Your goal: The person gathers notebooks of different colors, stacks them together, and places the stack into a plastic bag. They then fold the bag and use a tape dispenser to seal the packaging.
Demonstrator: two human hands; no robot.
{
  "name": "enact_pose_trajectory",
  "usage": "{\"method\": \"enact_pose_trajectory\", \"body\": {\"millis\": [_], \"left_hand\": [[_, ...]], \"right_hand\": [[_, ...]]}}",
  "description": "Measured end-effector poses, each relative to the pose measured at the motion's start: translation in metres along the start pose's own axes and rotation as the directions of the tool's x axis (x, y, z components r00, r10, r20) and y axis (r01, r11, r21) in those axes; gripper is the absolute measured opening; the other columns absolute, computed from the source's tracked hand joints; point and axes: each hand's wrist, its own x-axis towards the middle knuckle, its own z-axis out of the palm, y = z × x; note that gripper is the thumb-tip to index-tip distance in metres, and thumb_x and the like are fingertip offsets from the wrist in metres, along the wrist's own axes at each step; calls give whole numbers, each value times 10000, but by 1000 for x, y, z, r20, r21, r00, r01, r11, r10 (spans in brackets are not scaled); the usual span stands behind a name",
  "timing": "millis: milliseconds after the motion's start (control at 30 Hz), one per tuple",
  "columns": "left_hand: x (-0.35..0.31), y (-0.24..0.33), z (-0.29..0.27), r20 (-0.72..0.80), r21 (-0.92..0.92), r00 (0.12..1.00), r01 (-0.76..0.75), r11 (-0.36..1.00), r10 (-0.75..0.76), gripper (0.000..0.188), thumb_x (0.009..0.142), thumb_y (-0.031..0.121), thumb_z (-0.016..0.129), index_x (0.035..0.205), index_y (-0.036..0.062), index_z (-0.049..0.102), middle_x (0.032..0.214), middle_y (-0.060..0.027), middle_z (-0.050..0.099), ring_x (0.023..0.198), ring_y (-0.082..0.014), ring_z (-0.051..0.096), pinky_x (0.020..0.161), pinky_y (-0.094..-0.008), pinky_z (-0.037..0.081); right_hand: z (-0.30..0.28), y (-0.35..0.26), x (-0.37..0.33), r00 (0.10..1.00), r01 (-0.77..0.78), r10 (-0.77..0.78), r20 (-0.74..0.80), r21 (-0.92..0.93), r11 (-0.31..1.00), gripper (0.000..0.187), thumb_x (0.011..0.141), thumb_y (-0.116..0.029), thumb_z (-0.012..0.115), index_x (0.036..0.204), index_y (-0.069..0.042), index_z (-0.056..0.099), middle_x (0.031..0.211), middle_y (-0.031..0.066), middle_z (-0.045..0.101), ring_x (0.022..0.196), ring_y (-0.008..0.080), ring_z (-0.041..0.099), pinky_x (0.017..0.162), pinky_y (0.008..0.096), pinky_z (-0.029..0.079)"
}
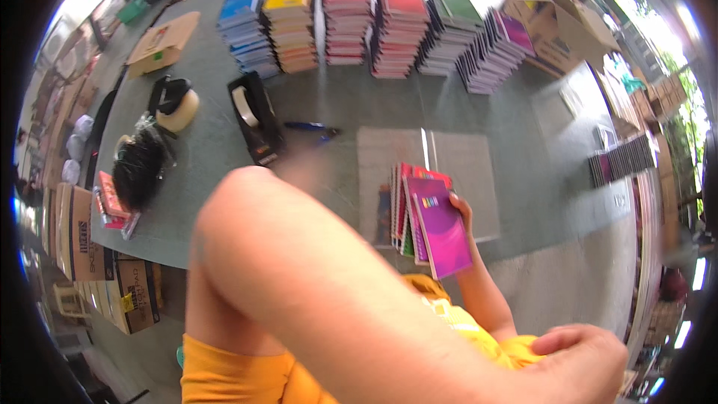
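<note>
Spiral notebooks fanned in your R hand, over the clear plastic sheet on the table.
R fingers closed on bundle's right edge, purple cover in front, red ones behind. Your L arm crosses the view; L hand at lower right, fingers curled, apart from the notebooks, can't tell if holding anything. Black tape dispenser & blue pen left of sheet; six notebook stacks along far side, incl. blue, yellow, green, purple.
</note>
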Motion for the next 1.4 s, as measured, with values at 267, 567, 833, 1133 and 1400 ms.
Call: {"method": "enact_pose_trajectory", "body": {"millis": [267,567,833,1133,1400], "left_hand": [[-34,47,30,-116,377,984,167,911,-132,342,636,95,680,970,80,607,936,-85,615,810,-287,599,647,-354,479],[-118,-87,165,-395,388,534,835,391,-748,745,629,94,706,1315,183,430,1380,-117,388,1284,-304,354,1097,-481,201],[-140,-148,197,-527,-726,125,448,522,-840,879,558,155,871,1280,73,376,1220,-71,504,1136,-207,490,1043,-363,332],[-136,-169,238,-508,-835,-247,376,401,-825,1081,532,311,889,1367,21,265,1326,-148,400,1236,-217,401,1015,-362,362],[-130,-169,275,-676,-733,-280,350,583,-682,1020,630,494,795,1352,-6,277,1293,-127,418,1171,-237,449,976,-358,382]], "right_hand": [[43,-18,-20,999,-55,54,6,102,993,613,788,-377,581,1213,48,460,1096,227,596,933,327,634,818,434,538],[28,-38,-38,991,65,-61,117,-27,998,523,823,-354,540,1202,1,478,1104,197,592,944,301,631,885,419,508],[21,-124,-34,933,344,-331,137,-607,716,777,774,-419,681,1366,-42,347,1293,127,462,1241,223,408,1041,348,303],[9,-76,-2,787,592,-536,304,-616,520,1072,503,-337,900,1352,-27,324,1223,112,486,1150,188,455,989,325,355],[-6,-57,-5,857,495,-419,300,-701,513,983,455,-198,918,1265,-43,383,1223,92,472,1127,170,470,950,309,402]]}}
